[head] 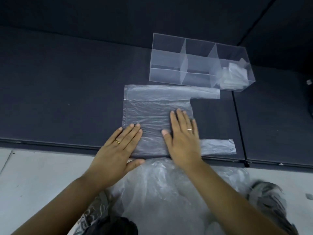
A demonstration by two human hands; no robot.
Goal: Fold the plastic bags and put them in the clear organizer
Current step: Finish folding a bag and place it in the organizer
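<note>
A clear plastic bag (150,106) lies flat on the dark mat, its two handles stretching to the right. My left hand (116,150) presses flat on the bag's near left corner, fingers straight. My right hand (183,138) lies flat on the bag's near right part, fingers spread. Behind the bag stands the clear organizer (166,65) with several compartments. A folded plastic bag (233,77) sits in its right-hand compartment. A heap of loose plastic bags (162,189) rests in my lap between my arms.
The dark mat (59,92) ends at a front edge just below my hands, with pale floor (33,175) in front. A seam in the mat runs down at the right (237,119). A dark wall rises behind the organizer.
</note>
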